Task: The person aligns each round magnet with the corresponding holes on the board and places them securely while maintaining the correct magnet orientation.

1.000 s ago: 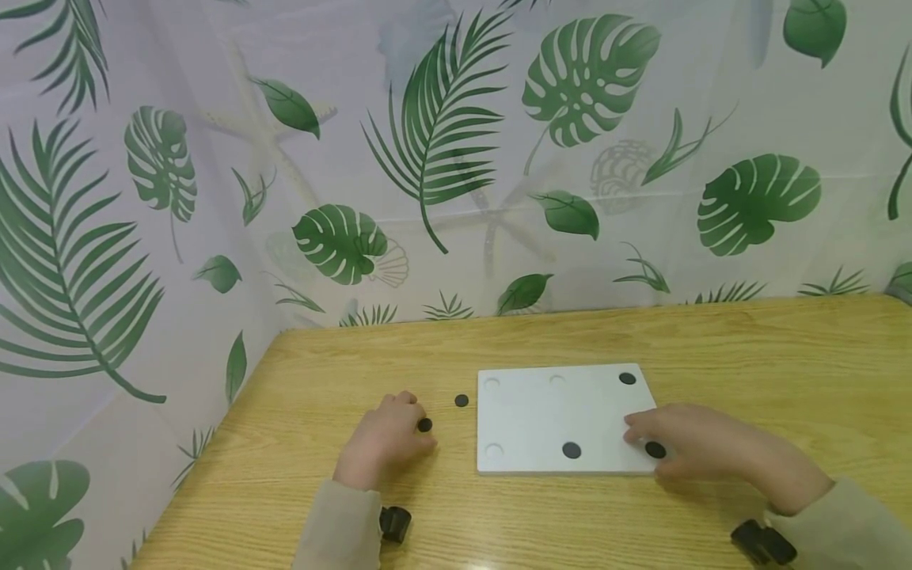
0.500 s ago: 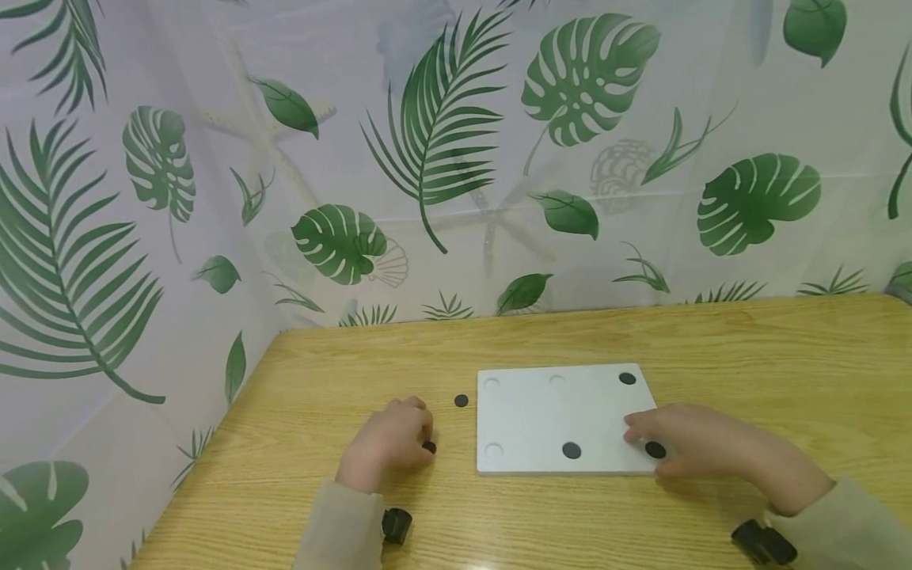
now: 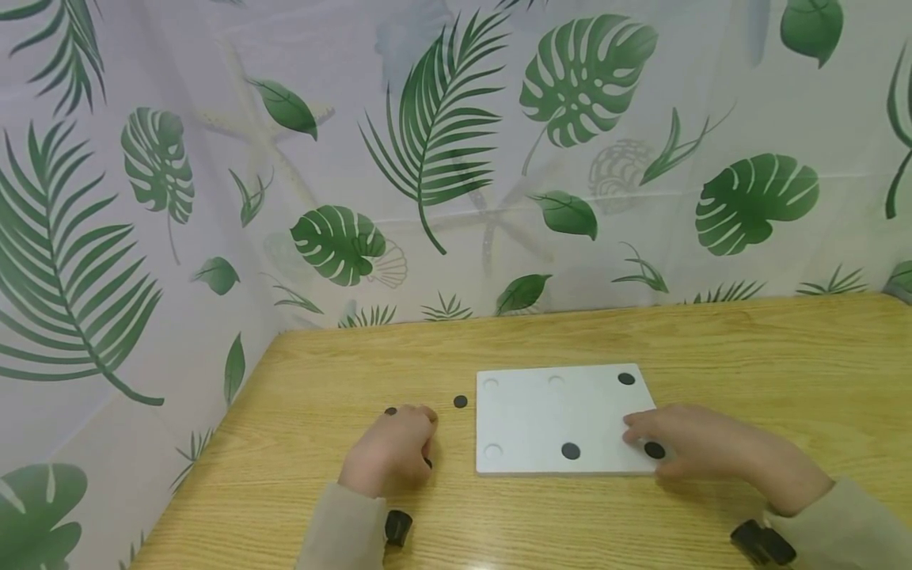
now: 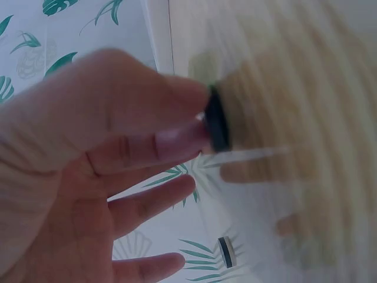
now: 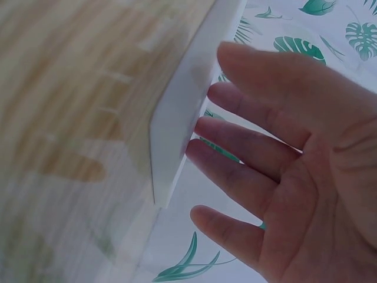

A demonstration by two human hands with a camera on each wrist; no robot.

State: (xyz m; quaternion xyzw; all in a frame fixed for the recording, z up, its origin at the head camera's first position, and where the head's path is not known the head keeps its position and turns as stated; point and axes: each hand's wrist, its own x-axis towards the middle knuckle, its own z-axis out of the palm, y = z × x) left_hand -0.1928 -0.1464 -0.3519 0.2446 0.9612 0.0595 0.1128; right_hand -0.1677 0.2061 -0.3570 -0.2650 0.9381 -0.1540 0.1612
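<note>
Thumb and index finger of my left hand (image 3: 392,450) pinch a small black disc (image 4: 218,122) at its edge, low over the table left of the board. The other fingers are spread apart in the left wrist view. Most of this disc is hidden in the head view. My right hand (image 3: 701,439) rests on the right side of a white board (image 3: 527,419), its fingers fairly straight and touching the board's edge in the right wrist view. A black disc (image 3: 654,450) in the board's near right corner shows between that thumb and index finger.
Two more black discs sit on the board, a far right disc (image 3: 626,378) and a near middle disc (image 3: 571,450). Round hollows (image 3: 492,450) mark its other spots. Loose on the wooden table (image 3: 342,364) lie one disc (image 3: 460,401) and another disc (image 3: 390,411) beyond my left hand.
My left hand has turned and drawn slightly nearer, with its held disc moving down toward the near side. A loose disc now shows behind its knuckles. The right hand and board stay put.
</note>
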